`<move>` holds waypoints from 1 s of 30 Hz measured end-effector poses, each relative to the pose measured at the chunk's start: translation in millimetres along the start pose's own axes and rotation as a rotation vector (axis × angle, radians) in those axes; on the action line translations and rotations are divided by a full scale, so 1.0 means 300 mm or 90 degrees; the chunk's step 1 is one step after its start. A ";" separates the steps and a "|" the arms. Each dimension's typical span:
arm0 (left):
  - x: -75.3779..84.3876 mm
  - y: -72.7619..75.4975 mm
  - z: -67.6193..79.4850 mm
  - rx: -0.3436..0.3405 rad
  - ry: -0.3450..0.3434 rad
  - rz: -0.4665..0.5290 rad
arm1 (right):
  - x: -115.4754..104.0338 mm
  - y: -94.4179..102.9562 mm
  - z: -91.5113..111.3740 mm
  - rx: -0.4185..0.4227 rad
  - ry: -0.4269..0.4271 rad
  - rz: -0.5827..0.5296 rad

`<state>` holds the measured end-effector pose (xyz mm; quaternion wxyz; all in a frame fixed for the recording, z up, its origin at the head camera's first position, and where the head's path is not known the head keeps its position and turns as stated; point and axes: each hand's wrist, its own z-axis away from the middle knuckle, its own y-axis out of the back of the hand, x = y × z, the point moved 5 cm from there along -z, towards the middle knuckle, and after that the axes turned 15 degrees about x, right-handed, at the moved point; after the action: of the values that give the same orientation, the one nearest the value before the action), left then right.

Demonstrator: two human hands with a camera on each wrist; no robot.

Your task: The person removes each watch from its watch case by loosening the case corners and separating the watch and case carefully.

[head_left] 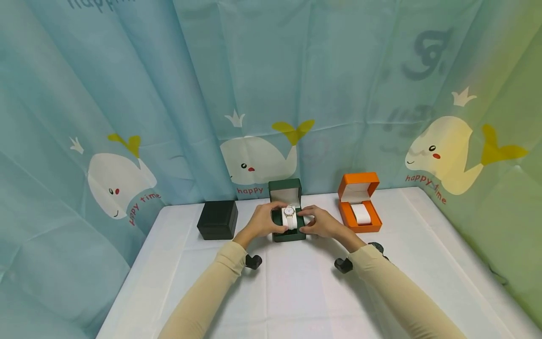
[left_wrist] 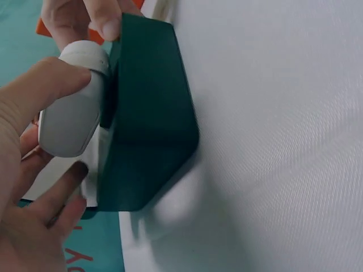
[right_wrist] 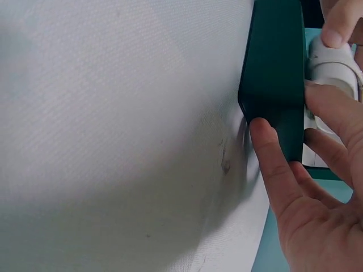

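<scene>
A white cushion (left_wrist: pixel 68 124) bearing a wristwatch (head_left: pixel 289 212) with a pale strap sits at the opening of a green watch box (head_left: pixel 290 237). My left hand (head_left: pixel 262 220) grips the cushion between thumb and fingers. In the left wrist view the cushion is tilted and partly outside the box; how deep its far end sits is hidden. My right hand (head_left: pixel 320 222) holds the box's right side, its thumb at the front rim and its fingers along the side wall, as the right wrist view shows. The box lid stands raised at the back.
To the right stands an orange watch box (head_left: pixel 360 228), lid up, with a white cushion inside. A closed black box (head_left: pixel 218 220) is on the left. All rest on a white-covered table (head_left: pixel 292 301), with a whale-print curtain (head_left: pixel 262 56) behind.
</scene>
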<state>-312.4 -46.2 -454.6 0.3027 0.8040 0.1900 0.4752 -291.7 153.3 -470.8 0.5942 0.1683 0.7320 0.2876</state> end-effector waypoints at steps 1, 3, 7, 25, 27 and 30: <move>0.003 0.002 0.001 0.005 -0.002 0.016 | 0.000 -0.001 0.000 -0.001 0.002 0.000; 0.009 0.005 0.002 0.012 0.000 0.047 | 0.002 0.000 0.000 0.000 0.001 -0.002; 0.017 0.010 0.007 0.019 0.017 0.111 | 0.007 0.000 -0.001 0.001 0.003 -0.002; 0.017 0.022 0.037 0.053 0.051 0.226 | 0.003 -0.001 -0.005 -0.001 0.006 0.005; 0.015 0.022 0.037 0.052 0.051 0.226 | 0.000 -0.002 -0.006 -0.001 0.012 0.006; 0.014 0.023 0.039 0.052 0.051 0.227 | 0.001 -0.004 -0.007 -0.002 0.012 0.006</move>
<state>-299.9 -52.5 -451.7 0.1729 0.8171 0.0755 0.5448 -293.6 152.1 -471.6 0.5860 0.1683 0.7365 0.2931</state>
